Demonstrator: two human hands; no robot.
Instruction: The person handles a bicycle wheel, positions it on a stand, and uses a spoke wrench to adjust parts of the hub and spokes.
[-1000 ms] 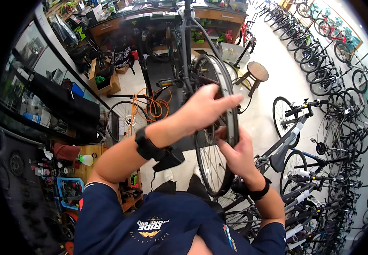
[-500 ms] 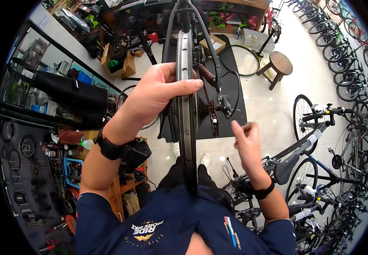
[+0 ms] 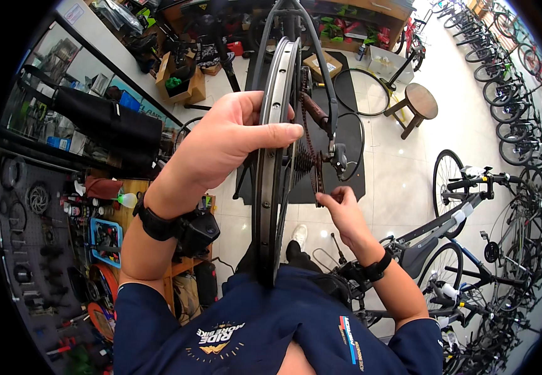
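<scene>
A bare bicycle wheel rim, with holes along its inner channel and no tyre, stands upright in front of me, leaning slightly. My left hand is wrapped around it, thumb across the near side. To the right of the rim are the cassette, a reddish-brown chain and the rear derailleur, beside the dark bicycle frame. My right hand is closed, thumb and fingers pinched at the lower end of the derailleur cage. The fingers partly hide the contact there.
Below the bike lies a black mat. A wooden stool and a loose tyre are at the far right. Parked bicycles crowd the right side. An open cardboard box and a tool board are on the left.
My right hand has moved left and closed at the derailleur cage. The rim has tilted, its lower end shifting left, with my left hand still around it.
</scene>
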